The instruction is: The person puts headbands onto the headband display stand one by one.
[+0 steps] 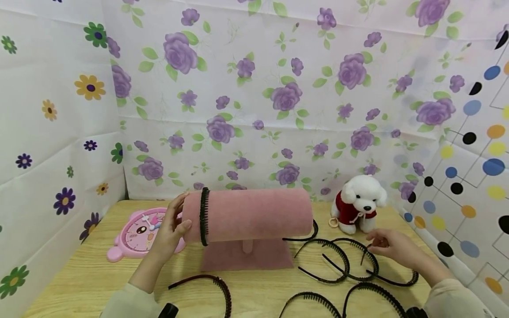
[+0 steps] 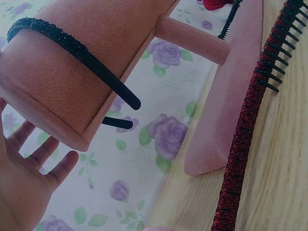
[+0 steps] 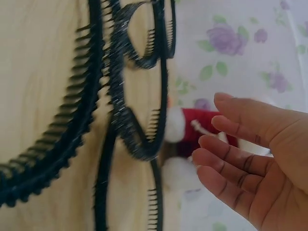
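I have the left grip (image 1: 171, 224), a bare hand, on the left end of the pink stand (image 1: 258, 214), its thumb on the near side of the padded roll and its fingers reaching round the far side, so I read it as holding the roll by that end; on my left wrist feed, three of its fingers show apart beside the roll's edge. Just inward of that hand, a black headband (image 1: 204, 216) sits around the stand's roll, and the same feed shows me its two tips poking out past the underside. My right grip (image 1: 389, 247) is well to the right of the stand, above the surface (image 1: 254, 289), fingers loosely bent and nothing in them. Near it, to the right of the stand, I see several dark toothed headbands (image 1: 347, 260) lying close together, some overlapping. More dark headbands (image 1: 371, 286) rest in front of the stand and to its right, cut off by my head view's lower edge. A dark red wrapped headband (image 2: 238, 144) lies in front of the stand, toward its left side. Left of the stand I have a pink clock (image 1: 137, 240), partly covered by the left arm. A white plush dog (image 1: 359, 203) in a red top sits to the stand's right, and purple-flowered cloth (image 1: 246, 97) hangs behind the stand.
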The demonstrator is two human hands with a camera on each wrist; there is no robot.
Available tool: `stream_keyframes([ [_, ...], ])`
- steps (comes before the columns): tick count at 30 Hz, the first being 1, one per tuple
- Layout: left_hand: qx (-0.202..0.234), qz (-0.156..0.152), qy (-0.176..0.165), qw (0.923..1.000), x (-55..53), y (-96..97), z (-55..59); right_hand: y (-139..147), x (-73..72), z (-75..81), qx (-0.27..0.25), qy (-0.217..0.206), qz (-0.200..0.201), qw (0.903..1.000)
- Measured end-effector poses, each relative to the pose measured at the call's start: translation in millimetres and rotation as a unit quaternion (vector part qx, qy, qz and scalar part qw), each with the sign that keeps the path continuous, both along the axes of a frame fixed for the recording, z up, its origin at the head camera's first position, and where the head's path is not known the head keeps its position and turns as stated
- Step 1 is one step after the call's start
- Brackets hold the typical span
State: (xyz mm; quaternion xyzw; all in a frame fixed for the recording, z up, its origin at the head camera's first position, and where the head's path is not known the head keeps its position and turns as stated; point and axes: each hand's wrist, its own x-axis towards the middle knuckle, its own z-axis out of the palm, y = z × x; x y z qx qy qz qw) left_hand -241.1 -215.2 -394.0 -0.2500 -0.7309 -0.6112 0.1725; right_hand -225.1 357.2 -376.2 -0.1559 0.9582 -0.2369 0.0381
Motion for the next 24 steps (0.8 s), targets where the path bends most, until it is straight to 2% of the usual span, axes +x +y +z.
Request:
stream_keyframes([
  [9, -0.003, -0.002, 0.012, 0.9999, 0.1, 0.5, 2.0, 17, -5.4, -19.9, -0.012, -0.027, -0.006, 0.9996],
  [24, 0.004, -0.005, 0.012, 0.9999, -0.3, 0.2, 0.3, 23, -6.8, -38.5, -0.019, -0.059, -0.011, 0.9980],
])
